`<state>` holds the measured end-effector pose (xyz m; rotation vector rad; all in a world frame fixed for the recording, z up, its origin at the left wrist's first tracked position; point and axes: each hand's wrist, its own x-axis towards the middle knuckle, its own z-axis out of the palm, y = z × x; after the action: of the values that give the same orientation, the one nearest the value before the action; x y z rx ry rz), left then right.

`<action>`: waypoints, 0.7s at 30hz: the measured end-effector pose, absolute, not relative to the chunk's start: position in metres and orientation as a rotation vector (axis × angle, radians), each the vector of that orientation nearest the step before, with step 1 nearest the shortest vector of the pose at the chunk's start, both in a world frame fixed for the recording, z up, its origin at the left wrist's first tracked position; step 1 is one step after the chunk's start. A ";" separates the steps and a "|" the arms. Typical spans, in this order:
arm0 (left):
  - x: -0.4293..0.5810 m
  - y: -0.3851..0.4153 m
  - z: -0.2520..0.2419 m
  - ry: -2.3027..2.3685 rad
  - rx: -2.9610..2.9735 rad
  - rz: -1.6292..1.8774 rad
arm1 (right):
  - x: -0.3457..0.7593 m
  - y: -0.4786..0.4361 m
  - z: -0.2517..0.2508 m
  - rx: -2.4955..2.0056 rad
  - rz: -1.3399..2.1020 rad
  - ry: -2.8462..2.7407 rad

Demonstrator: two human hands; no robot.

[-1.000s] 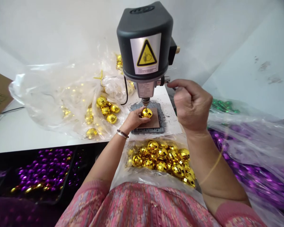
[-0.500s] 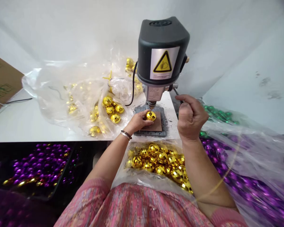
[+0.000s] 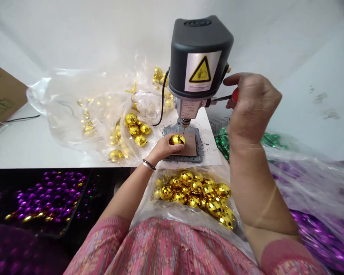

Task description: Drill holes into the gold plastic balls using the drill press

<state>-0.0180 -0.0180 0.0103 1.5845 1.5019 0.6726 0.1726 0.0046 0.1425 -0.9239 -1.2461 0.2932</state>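
Note:
Between the thumb and fingers of my left hand [image 3: 163,148] is a shiny gold faceted ball [image 3: 177,140]. It is over the brown board [image 3: 189,147] on the grey base [image 3: 199,156] of a small drill press [image 3: 202,49]. The drill bit [image 3: 184,129] stands just to the right of the ball, apart from it as far as I can see. My right hand [image 3: 253,103] is raised at the right of the machine, closed on the red-knobbed lever [image 3: 224,98]. Part of the red knob [image 3: 234,95] shows between thumb and fingers.
An opened plastic bag of gold balls [image 3: 195,191] lies against my front. Another clear bag [image 3: 65,114] with gold balls covers the left of the white table [image 3: 14,152]. Purple balls [image 3: 51,194] fill a dark crate below left. Green balls [image 3: 223,143] and bagged purple ones [image 3: 318,233] are at right.
My right hand has swung up and away to the right with the lever. The drill bit has risen off the ball, and my left hand has shifted the ball slightly left.

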 end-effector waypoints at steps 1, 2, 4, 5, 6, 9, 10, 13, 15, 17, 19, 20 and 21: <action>-0.022 -0.025 0.014 1.419 1.577 0.587 | 0.173 0.005 0.144 -0.935 0.298 -1.251; -0.025 -0.032 0.017 1.301 1.577 0.488 | 0.173 0.005 0.143 -0.936 0.299 -1.246; -0.031 -0.045 0.024 1.054 1.604 0.324 | 0.174 0.003 0.140 -0.927 0.299 -1.233; -0.033 -0.049 0.026 0.980 1.623 0.293 | 0.174 0.002 0.139 -0.924 0.297 -1.230; -0.036 -0.051 0.028 0.975 1.646 0.312 | 0.175 0.001 0.138 -0.923 0.297 -1.238; -0.048 -0.046 0.029 1.381 1.722 0.599 | 0.175 -0.001 0.137 -0.942 0.301 -1.267; -0.055 -0.042 0.029 1.616 1.744 0.708 | 0.175 -0.002 0.137 -0.944 0.303 -1.268; -0.078 -0.031 0.027 2.273 1.790 0.721 | 0.175 -0.002 0.136 -0.934 0.313 -1.259; -0.093 -0.027 0.025 2.478 1.749 0.444 | 0.175 -0.002 0.135 -0.922 0.320 -1.261; -0.102 -0.025 0.022 2.515 1.649 0.187 | 0.175 -0.002 0.133 -0.920 0.321 -1.263; -0.106 -0.023 0.017 2.451 1.616 0.110 | 0.175 -0.002 0.132 -0.932 0.312 -1.266; -0.105 -0.022 0.015 2.387 1.626 0.137 | 0.176 -0.003 0.131 -0.939 0.304 -1.267; -0.104 -0.021 0.012 2.302 1.636 0.192 | 0.176 -0.003 0.131 -0.944 0.295 -1.273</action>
<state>-0.1038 -0.0211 0.0118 1.6361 2.3017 0.1920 0.1756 -0.0031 0.1311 -0.9442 -1.2731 0.2952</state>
